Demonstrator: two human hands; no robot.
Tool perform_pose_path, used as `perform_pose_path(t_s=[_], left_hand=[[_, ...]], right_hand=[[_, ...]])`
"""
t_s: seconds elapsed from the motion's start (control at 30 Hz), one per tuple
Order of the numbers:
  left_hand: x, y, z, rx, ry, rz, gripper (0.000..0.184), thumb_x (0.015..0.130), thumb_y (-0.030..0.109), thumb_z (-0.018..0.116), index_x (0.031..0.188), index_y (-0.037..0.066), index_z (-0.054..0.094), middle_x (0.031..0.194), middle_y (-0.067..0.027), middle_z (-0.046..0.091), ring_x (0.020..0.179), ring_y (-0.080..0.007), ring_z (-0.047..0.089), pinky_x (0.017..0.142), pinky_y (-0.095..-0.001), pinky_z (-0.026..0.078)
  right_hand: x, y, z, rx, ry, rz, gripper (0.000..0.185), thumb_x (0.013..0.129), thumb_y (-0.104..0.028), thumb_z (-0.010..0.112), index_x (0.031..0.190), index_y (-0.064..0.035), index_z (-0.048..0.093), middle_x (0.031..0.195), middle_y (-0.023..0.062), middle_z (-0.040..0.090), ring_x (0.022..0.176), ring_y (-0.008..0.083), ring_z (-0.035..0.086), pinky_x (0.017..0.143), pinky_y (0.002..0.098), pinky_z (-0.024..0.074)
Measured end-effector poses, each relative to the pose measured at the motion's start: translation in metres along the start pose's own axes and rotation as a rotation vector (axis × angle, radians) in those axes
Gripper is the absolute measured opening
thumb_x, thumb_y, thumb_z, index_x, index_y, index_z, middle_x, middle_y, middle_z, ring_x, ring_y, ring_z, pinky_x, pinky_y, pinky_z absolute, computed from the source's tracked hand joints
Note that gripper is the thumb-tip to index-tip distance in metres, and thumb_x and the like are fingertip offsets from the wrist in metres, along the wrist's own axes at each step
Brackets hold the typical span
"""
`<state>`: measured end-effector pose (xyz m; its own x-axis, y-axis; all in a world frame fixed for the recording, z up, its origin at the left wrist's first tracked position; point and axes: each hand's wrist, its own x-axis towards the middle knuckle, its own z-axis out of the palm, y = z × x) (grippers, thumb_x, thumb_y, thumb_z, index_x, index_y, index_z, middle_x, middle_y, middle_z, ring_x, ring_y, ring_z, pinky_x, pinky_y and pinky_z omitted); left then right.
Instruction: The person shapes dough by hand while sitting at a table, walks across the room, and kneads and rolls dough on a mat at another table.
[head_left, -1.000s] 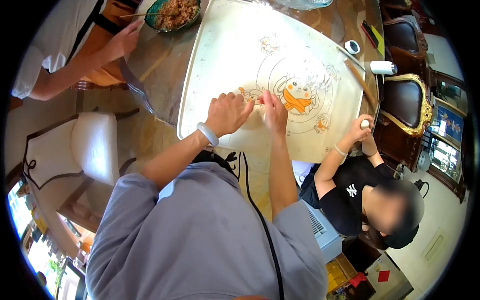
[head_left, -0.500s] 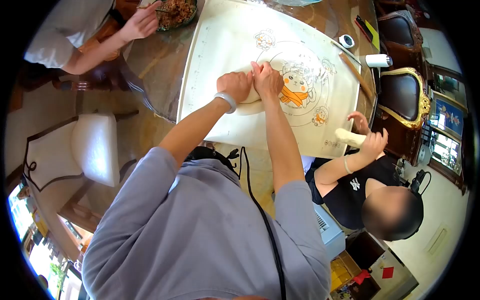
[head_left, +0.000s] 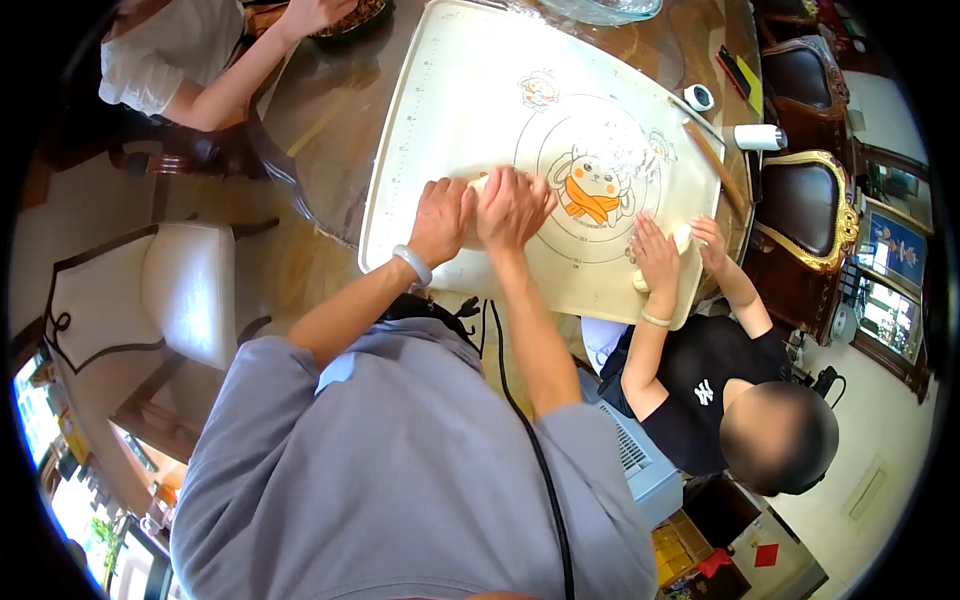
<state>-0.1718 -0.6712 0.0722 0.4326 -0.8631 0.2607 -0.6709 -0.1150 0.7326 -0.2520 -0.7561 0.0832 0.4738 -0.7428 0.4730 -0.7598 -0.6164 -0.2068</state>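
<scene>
A lump of pale dough lies on the cream silicone mat, mostly hidden under my two hands. My left hand, with a light bangle at its wrist, curls its fingers over the dough's left part. Close beside it, my right hand is bent over the dough, knuckles up, pressing from above. Printed circles and a cartoon animal with an orange scarf show on the mat to the right of my hands.
At right, another person's hands press a separate dough piece on the mat. A wooden rolling pin, white bottle and glass bowl edge the mat. A person's arm reaches toward a filling bowl.
My hands have shifted slightly down the mat and now cover more of the dough. The person at right has lowered a held dough piece onto the mat. The view has shifted a little.
</scene>
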Motion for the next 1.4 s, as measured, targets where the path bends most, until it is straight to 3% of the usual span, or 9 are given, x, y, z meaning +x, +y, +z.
perform_pose_path(t_s=[0.13, 0.33, 0.47, 0.67, 0.8, 1.03, 1.13, 1.27, 1.4], left_hand=[[0.009, -0.008, 0.011, 0.112, -0.080, -0.087, 0.020, 0.095, 0.018, 0.044, 0.088, 0.000, 0.047, 0.080, -0.0196, 0.054, 0.075, -0.0373, 0.050, 0.074, -0.0452, 0.041], [0.005, -0.012, 0.002, 0.021, -0.143, -0.162, 0.029, 0.096, 0.024, 0.043, 0.104, -0.004, 0.046, 0.093, -0.0237, 0.058, 0.085, -0.0400, 0.053, 0.082, -0.0468, 0.041], [0.000, -0.022, -0.009, -0.218, -0.264, -0.276, 0.041, 0.096, 0.029, 0.041, 0.118, -0.005, 0.045, 0.115, -0.0246, 0.054, 0.103, -0.0380, 0.050, 0.095, -0.0434, 0.037], [-0.013, -0.033, -0.014, -0.377, -0.357, -0.154, 0.045, 0.096, 0.027, 0.037, 0.130, -0.001, 0.042, 0.127, -0.0210, 0.048, 0.116, -0.0357, 0.043, 0.102, -0.0410, 0.033], [-0.016, -0.037, -0.006, -0.354, -0.267, -0.162, 0.047, 0.095, 0.028, 0.039, 0.130, -0.004, 0.039, 0.124, -0.0240, 0.048, 0.111, -0.0386, 0.044, 0.099, -0.0427, 0.034], [-0.004, -0.028, -0.007, -0.310, -0.289, -0.293, 0.050, 0.096, 0.030, 0.042, 0.132, -0.004, 0.035, 0.112, -0.0274, 0.053, 0.103, -0.0425, 0.049, 0.095, -0.0465, 0.037], [0.000, -0.032, -0.011, -0.329, -0.397, -0.342, 0.051, 0.099, 0.032, 0.041, 0.133, -0.005, 0.033, 0.114, -0.0240, 0.054, 0.104, -0.0354, 0.053, 0.093, -0.0399, 0.041], [0.001, -0.036, -0.016, -0.659, -0.363, -0.492, 0.050, 0.099, 0.031, 0.042, 0.133, -0.004, 0.033, 0.115, -0.0175, 0.056, 0.109, -0.0262, 0.054, 0.094, -0.0361, 0.041], [-0.002, -0.045, -0.007, -0.550, -0.375, -0.346, 0.043, 0.098, 0.026, 0.043, 0.130, -0.003, 0.038, 0.111, -0.0161, 0.059, 0.105, -0.0276, 0.055, 0.093, -0.0371, 0.042]], right_hand=[[0.048, 0.009, 0.033, -0.004, -0.378, 0.020, 0.037, 0.095, -0.031, 0.047, 0.072, -0.0089, 0.067, 0.072, 0.0062, 0.067, 0.077, 0.0266, 0.056, 0.070, 0.0379, 0.0445], [0.065, 0.009, 0.042, 0.095, -0.411, 0.045, 0.046, 0.094, -0.042, 0.047, 0.073, -0.0062, 0.068, 0.071, 0.0104, 0.067, 0.080, 0.0278, 0.062, 0.070, 0.0416, 0.0485], [0.075, 0.018, -0.010, 0.730, -0.489, 0.644, 0.044, 0.092, -0.047, 0.048, 0.088, -0.0074, 0.067, 0.084, 0.0087, 0.068, 0.070, 0.0286, 0.062, 0.069, 0.0425, 0.0488], [-0.005, -0.011, -0.028, 0.188, -0.028, -0.063, 0.016, 0.087, -0.023, 0.057, 0.079, -0.0106, 0.063, 0.076, 0.0037, 0.059, 0.072, 0.0232, 0.060, 0.061, 0.0361, 0.0478], [0.010, -0.009, 0.010, -0.047, 0.034, -0.108, 0.016, 0.085, -0.018, 0.059, 0.071, -0.0104, 0.060, 0.076, 0.0022, 0.058, 0.067, 0.0234, 0.054, 0.058, 0.0344, 0.0451], [0.080, 0.002, 0.056, -0.044, -0.318, -0.140, 0.042, 0.093, -0.032, 0.051, 0.064, -0.0055, 0.065, 0.067, 0.0102, 0.065, 0.066, 0.0281, 0.056, 0.066, 0.0413, 0.0442], [0.085, 0.004, 0.056, 0.010, -0.353, -0.108, 0.051, 0.096, -0.040, 0.044, 0.067, -0.0048, 0.067, 0.069, 0.0119, 0.066, 0.070, 0.0303, 0.059, 0.070, 0.0432, 0.0451], [0.079, 0.009, 0.000, 0.606, -0.603, 0.555, 0.060, 0.096, -0.049, 0.034, 0.069, -0.0070, 0.067, 0.066, 0.0116, 0.066, 0.077, 0.0306, 0.063, 0.075, 0.0416, 0.0459], [0.015, 0.001, -0.047, 0.282, -0.330, 0.036, 0.027, 0.093, -0.028, 0.050, 0.081, -0.0081, 0.064, 0.073, 0.0098, 0.060, 0.064, 0.0302, 0.059, 0.057, 0.0403, 0.0454]])
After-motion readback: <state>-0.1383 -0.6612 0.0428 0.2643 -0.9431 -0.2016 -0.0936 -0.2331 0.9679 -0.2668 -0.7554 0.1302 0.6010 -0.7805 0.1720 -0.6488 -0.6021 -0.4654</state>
